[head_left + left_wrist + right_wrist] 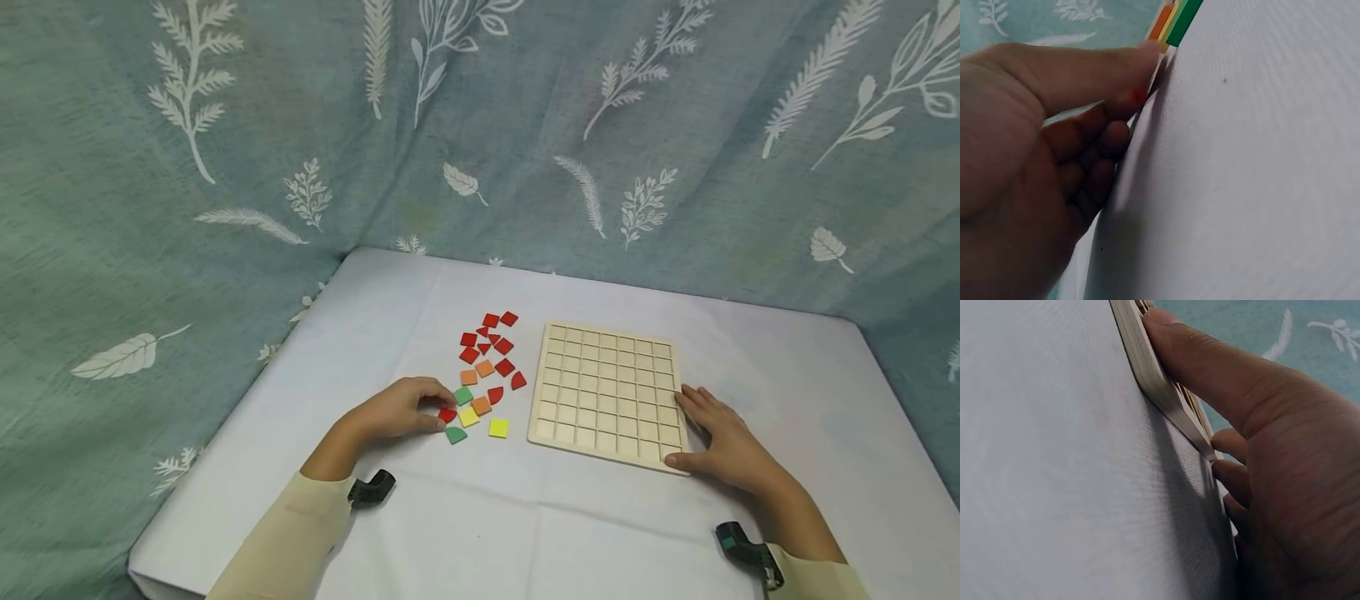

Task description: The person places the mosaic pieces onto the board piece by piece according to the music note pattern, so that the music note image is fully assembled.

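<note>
My left hand (405, 408) is at the left of the loose tiles, its thumb and fingertips around a red quarter-circle tile (447, 414). A bit of red shows between thumb and finger in the left wrist view. Green quarter-circle tiles (456, 434) lie close beside these fingertips. To the right is a wooden grid board (607, 396) with bare square cells. Along its right edge rests my right hand (723, 442), fingers spread. The right wrist view shows the thumb (1210, 362) on the board's top near the corner, with the other fingertips against its side.
Several red tiles (491, 320) are scattered toward the back, left of the board. Orange tiles (481, 406) and yellow tiles (498, 428) lie nearer. A white cloth (465, 533) covers the table, and a leaf-patterned curtain (525, 167) hangs behind it.
</note>
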{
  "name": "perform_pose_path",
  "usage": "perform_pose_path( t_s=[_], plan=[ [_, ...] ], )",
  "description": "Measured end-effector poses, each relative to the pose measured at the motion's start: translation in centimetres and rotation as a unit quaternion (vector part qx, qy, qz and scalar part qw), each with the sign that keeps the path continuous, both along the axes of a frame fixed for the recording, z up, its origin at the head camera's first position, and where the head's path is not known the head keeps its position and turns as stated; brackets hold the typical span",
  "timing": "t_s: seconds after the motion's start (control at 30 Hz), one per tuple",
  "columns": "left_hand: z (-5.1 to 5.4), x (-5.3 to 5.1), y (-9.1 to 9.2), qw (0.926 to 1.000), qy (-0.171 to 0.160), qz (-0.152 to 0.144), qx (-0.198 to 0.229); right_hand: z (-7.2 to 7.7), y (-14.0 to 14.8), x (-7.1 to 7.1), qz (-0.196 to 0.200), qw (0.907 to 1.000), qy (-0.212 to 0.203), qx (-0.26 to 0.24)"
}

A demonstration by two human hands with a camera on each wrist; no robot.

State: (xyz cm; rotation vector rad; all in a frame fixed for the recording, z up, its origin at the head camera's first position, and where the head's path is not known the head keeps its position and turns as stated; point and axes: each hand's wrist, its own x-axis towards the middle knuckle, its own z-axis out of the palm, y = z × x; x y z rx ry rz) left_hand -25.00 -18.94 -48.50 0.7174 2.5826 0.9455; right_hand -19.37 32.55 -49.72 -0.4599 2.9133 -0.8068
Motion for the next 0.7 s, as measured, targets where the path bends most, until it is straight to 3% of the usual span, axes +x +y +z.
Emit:
perform_pose_path(
  t_s=[0.13, 0.23, 0.37, 0.7],
  plan=[
    [0.01, -0.13, -0.04, 0.9972, 0.0, 0.063, 0.04, 0.01, 0.02, -0.07, 0.0, 1.0, -0.007, 0.001],
    [0.08, -0.25, -0.05, 0.9942, 0.016, 0.088, 0.06, -0.04, 0.08, -0.08, 0.0, 1.0, -0.007, 0.001],
    [0.15, -0.21, -0.21, 0.993, 0.032, 0.093, 0.067, -0.19, 0.08, -0.14, 0.0, 1.0, -0.004, 0.002],
    [-0.38, -0.47, -0.33, 0.9902, 0.006, 0.11, 0.086, -0.17, 0.15, -0.05, 0.001, 0.9999, -0.01, -0.003]
  ],
)
